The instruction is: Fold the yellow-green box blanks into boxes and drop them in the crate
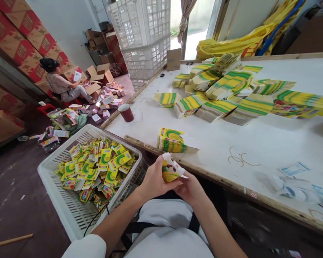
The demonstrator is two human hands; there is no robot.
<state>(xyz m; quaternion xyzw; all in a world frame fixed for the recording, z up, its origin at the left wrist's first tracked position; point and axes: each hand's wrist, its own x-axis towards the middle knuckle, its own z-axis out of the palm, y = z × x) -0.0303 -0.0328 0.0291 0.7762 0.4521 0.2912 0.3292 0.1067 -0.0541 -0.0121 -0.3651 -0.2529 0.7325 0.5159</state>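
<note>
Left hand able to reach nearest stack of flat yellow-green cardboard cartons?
Probably yes: the stack lies just past the left hand, nothing between, but that hand holds an open yellow-green carton.

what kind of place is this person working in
Probably a small packing workshop: a white basket of folded yellow-green cartons stands by the worktable, stacks of unfolded ones lie on top, and printed cardboard boxes are piled against the wall.
</note>
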